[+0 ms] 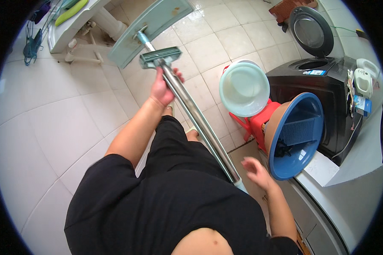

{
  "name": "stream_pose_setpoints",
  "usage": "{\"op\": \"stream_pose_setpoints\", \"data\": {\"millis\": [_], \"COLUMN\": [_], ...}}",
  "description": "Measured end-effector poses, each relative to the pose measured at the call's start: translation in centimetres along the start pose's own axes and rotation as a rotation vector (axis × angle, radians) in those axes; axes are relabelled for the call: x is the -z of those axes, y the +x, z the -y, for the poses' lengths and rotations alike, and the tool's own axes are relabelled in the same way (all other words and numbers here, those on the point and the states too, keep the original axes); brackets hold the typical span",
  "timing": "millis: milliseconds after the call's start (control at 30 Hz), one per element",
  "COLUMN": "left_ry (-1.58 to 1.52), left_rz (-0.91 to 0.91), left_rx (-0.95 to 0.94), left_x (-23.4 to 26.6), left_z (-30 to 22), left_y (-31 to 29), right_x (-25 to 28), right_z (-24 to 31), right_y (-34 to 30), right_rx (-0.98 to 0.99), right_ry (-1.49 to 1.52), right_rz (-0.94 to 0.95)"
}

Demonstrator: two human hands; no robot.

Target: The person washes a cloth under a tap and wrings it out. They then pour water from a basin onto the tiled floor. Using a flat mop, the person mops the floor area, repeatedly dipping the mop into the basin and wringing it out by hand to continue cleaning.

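Note:
A flat mop with a silver metal pole point(195, 114) slants across the front of my body. Its wide pale green head plate point(164, 19) hangs at the top of the view, and a green ribbed scraper piece point(161, 57) sits on the pole below that plate. My left hand point(161, 88) is wrapped round the pole just under the scraper. The pole's pale blue lower end point(241, 186) lies close to my waist. Beside that end, my right hand point(258, 173) is off the pole, its fingers loosely bent and apart, with nothing in them.
To the right, a pale green basin point(244, 89) stands near a red plastic stool point(259, 121). A blue tub point(300, 159) with a washboard leans by a black washing machine point(300, 91), its round lid point(311, 32) raised. White tiled wall point(55, 119) rises on the left, below a white sink point(74, 23).

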State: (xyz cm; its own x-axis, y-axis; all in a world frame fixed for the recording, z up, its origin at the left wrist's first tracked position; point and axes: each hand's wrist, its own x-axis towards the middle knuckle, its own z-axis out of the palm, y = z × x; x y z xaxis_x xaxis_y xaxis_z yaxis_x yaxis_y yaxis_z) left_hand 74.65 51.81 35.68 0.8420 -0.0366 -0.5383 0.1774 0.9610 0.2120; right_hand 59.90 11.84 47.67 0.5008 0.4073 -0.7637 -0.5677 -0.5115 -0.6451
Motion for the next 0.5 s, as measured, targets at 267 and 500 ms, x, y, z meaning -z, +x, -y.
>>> {"op": "stream_pose_setpoints", "data": {"millis": [267,500], "left_ry": [0.126,0.035], "left_rz": [0.295,0.656], "left_rx": [0.082,0.046], "left_x": [-7.0,-10.4], "left_z": [3.4,-2.1], "left_y": [-5.7,1.2], "right_x": [-5.3,-4.8], "right_z": [13.7,11.3], "right_y": [7.7,4.5], "right_rx": [-0.042,-0.074], "right_ry": [0.613,0.8], "right_rz": [0.448,0.608]}}
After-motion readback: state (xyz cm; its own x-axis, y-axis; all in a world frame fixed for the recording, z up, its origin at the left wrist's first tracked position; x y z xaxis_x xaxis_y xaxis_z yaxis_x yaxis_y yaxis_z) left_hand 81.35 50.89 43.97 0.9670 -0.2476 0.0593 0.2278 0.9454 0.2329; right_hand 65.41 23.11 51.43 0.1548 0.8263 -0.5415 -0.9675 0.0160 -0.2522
